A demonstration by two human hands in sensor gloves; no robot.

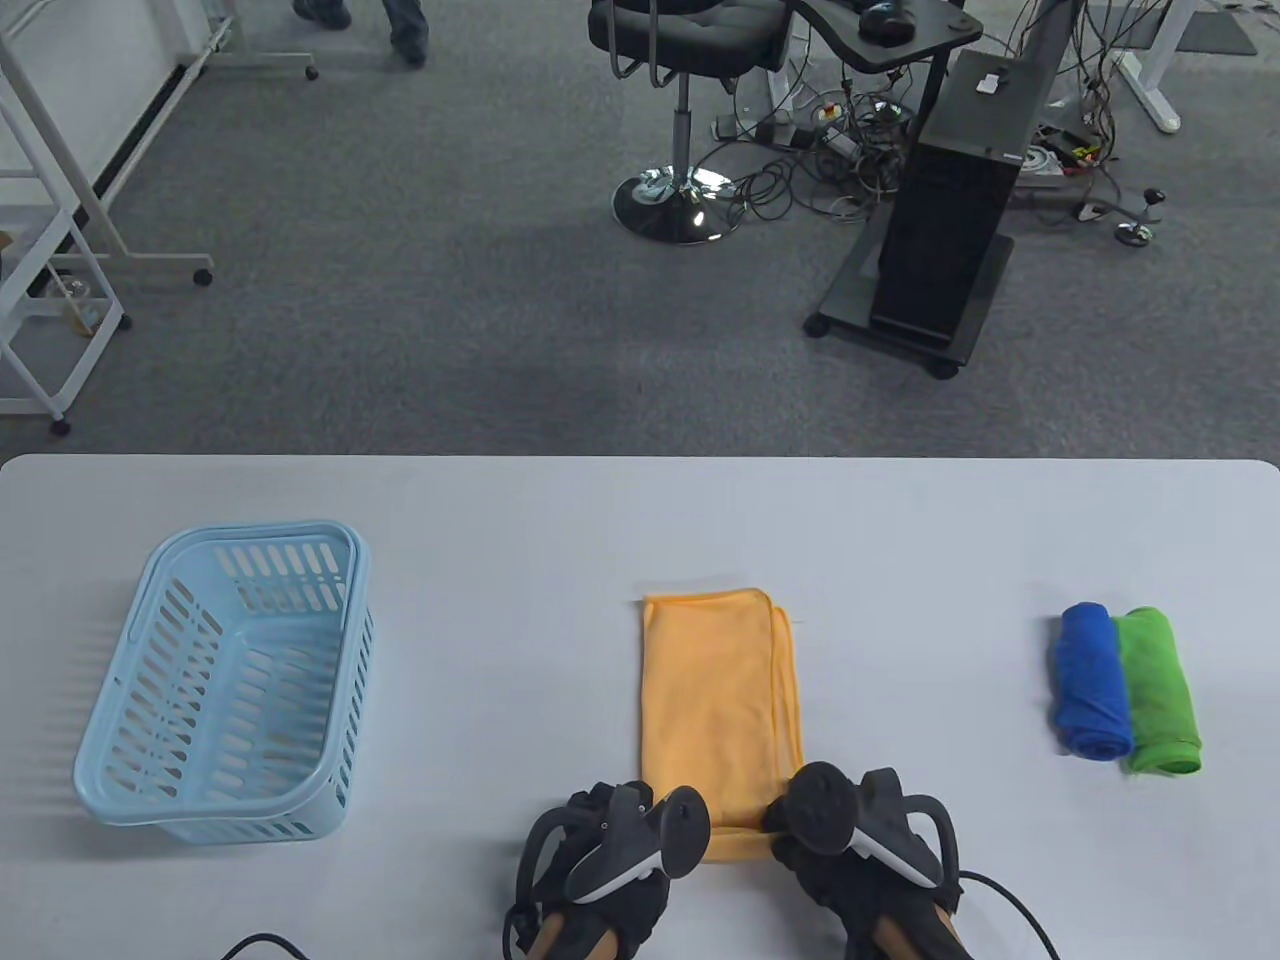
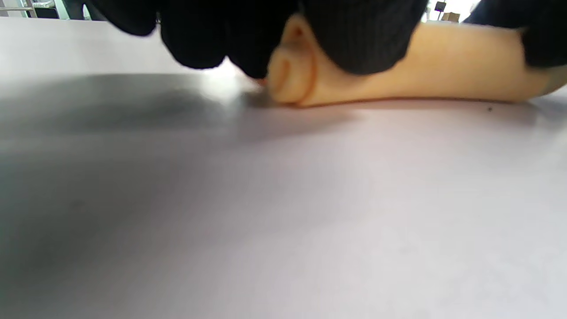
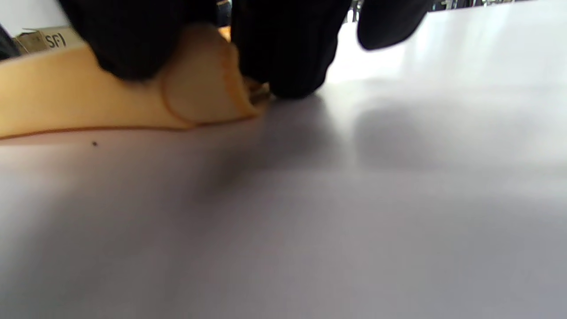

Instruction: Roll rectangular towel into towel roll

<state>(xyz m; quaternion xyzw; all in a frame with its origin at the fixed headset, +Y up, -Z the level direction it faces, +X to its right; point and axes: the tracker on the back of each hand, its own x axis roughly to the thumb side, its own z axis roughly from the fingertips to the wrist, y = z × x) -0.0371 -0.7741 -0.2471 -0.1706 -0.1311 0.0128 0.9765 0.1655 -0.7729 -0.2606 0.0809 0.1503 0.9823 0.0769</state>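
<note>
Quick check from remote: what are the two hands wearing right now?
Both the left hand and right hand wear black knit sensor gloves. A black, controller-shaped tracker with a ring and a white stripe is strapped to the back of each. Thin black cables trail from both toward the table's near edge.

Grey carpet (image 1: 400, 300), black chair (image 1: 690, 40), tangled cables (image 1: 830, 170)

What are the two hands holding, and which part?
Both the left hand and right hand grip the orange towel at its near, rolled-up end.
</note>
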